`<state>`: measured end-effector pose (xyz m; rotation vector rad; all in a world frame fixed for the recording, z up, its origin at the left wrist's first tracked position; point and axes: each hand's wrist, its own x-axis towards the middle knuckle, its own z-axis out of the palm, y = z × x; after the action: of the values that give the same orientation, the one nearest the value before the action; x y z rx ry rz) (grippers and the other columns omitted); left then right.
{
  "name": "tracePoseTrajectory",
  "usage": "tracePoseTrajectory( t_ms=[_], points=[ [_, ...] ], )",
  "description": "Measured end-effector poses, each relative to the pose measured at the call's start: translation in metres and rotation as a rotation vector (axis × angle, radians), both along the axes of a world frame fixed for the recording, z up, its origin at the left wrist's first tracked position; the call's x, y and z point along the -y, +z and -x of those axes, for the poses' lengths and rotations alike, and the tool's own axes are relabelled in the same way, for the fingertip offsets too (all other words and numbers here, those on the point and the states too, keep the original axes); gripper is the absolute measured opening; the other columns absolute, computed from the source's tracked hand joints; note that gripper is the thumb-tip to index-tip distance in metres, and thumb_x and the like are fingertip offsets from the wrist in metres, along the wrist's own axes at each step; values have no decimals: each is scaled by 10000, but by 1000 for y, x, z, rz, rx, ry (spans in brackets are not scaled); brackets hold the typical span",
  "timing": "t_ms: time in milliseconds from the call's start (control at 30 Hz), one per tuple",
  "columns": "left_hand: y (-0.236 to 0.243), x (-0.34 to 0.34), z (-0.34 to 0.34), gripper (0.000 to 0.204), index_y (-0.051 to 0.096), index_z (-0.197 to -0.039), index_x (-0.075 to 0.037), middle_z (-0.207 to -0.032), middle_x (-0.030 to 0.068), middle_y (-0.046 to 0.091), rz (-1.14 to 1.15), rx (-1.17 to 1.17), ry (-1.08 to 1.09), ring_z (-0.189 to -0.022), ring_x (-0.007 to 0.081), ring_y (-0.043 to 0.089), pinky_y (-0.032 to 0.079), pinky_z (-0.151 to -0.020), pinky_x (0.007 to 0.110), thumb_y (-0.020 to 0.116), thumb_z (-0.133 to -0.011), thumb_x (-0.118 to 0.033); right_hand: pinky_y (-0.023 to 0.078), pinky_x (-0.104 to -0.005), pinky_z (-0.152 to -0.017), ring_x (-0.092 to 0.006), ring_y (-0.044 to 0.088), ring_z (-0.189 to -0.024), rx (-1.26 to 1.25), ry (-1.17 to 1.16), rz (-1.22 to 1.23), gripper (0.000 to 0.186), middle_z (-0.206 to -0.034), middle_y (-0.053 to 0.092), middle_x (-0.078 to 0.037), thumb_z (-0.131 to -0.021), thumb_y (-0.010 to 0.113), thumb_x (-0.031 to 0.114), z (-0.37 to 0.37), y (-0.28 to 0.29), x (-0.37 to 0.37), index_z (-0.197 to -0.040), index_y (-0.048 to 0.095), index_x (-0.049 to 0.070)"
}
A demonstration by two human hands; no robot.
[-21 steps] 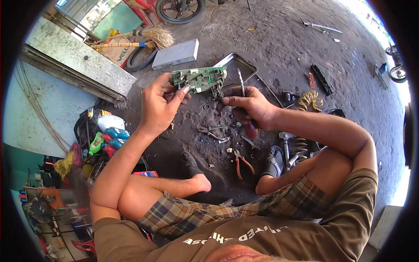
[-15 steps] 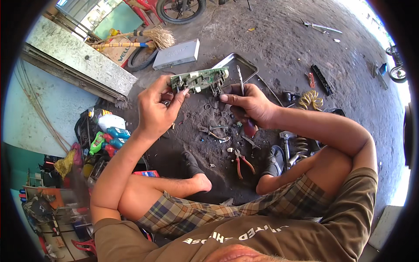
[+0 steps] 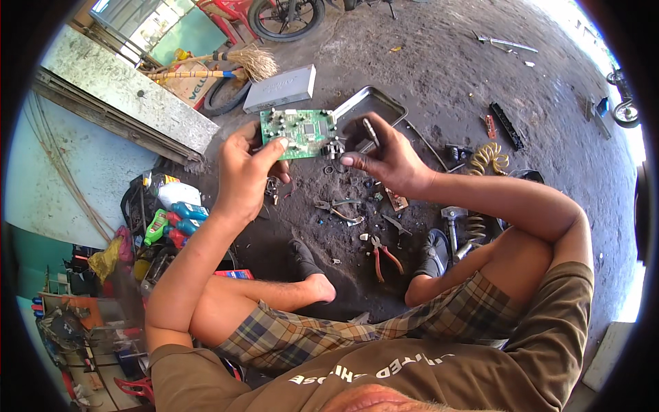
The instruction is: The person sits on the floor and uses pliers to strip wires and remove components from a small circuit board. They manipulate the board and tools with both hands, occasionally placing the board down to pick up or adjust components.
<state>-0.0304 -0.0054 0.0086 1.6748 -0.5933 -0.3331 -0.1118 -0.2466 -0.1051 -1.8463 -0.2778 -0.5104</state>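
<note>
My left hand (image 3: pixel 247 161) grips a green circuit board (image 3: pixel 302 130) at its left side, thumb on its face, showing small dark cylindrical parts and a chip. My right hand (image 3: pixel 384 154) is closed round a screwdriver (image 3: pixel 370 132) with a metal shaft; its handle is hidden by the fingers. The right thumb is beside a black component cluster (image 3: pixel 333 149) at the board's lower right corner; whether they touch is unclear. Beneath the hands on the dirty floor lie pliers (image 3: pixel 338 209), red-handled cutters (image 3: pixel 380 257) and a small brown board (image 3: pixel 397 200).
A metal tray (image 3: pixel 384 96) and white flat box (image 3: pixel 274 86) are ahead. Bottles (image 3: pixel 182 216) crowd the left; a hammer (image 3: pixel 452 223) and yellow coiled hose (image 3: pixel 489 154) are right. A wheel (image 3: pixel 287 24), broom (image 3: pixel 254 62) and panel (image 3: pixel 123 103) stand beyond.
The board has turned from tilted to face-up and shifted left. My right hand has tipped the screwdriver and moved slightly, uncovering the small brown board below.
</note>
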Motion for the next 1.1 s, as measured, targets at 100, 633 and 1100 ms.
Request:
tracePoseTrajectory(
  t_ms=[100,633,1100],
  points=[
    [-5,-13,-16,100,706,-1002,-8,-832,48,707,-25,-382,19,-671,129,697,608,-589,290,708,-962,-100,569,-360,-809,-138,667,-904,-115,160,-139,646,-1235,726,-128,-976,792,413,2,12,1,-1456,549,55],
    [-1,-16,-18,386,669,-1125,-60,-972,92,726,-409,-311,-80,-854,214,736,624,-768,358,655,-1045,-438,385,-218,-437,-29,493,-507,-327,309,-315,503,-727,536,73,-1082,663,315,3,11,2,-1501,529,71],
    [-12,-13,-20,520,552,-1442,50,-1303,139,713,-12,-160,-236,-1069,164,739,632,-848,290,729,-957,-13,562,-270,-756,-64,645,-872,-287,284,-419,669,-1309,738,-93,-998,738,90,1,16,-6,-1602,452,75]
  ],
)
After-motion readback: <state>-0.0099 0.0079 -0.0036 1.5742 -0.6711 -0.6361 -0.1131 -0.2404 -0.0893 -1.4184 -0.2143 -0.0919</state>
